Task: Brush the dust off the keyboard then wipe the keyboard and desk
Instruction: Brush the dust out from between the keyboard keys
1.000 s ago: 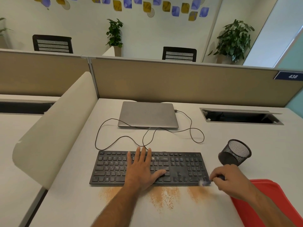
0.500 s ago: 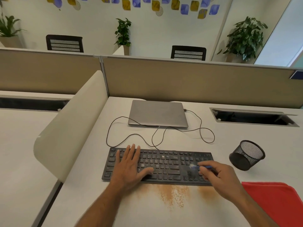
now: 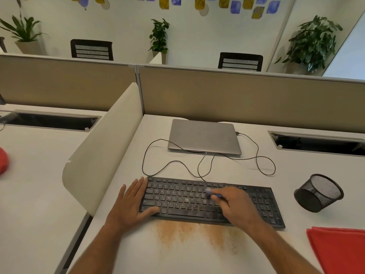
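The right hand [image 3: 238,207], pinching the small brush [image 3: 212,194], has moved left to the middle of the keyboard [image 3: 262,206]; the left hand [image 3: 131,204], fingers flat, now steadies its left end. Brushing continues; swept dust [image 3: 189,233] lies on the near desk [image 3: 167,258].

A single head-worn wide-angle view looks forward and steeply down from above the near edge of the pale grey table [image 3: 197,260]. The flat black keyboard [image 3: 256,202] lies close below at centre, the closed silver laptop [image 3: 203,136] farther back, and the beige fabric partition [image 3: 246,95] crosses the upper half.
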`<state>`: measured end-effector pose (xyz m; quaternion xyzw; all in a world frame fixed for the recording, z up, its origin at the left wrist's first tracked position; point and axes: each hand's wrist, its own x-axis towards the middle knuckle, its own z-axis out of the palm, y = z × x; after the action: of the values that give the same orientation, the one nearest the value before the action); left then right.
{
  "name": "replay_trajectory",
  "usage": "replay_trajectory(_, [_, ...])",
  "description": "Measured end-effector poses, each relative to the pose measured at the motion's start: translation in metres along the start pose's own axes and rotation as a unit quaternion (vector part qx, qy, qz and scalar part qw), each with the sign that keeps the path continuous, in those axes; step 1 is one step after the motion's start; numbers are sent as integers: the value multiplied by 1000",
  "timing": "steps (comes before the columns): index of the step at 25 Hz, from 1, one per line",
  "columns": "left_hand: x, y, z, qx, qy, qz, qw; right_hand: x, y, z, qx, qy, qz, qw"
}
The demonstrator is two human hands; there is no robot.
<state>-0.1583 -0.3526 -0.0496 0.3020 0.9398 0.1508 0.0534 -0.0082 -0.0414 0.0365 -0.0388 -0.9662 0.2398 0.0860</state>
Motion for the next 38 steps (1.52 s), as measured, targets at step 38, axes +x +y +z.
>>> replay_trajectory(38, [2,-1,0,0,-5,-14,1000,41,-58,32,76,-106,-90,987])
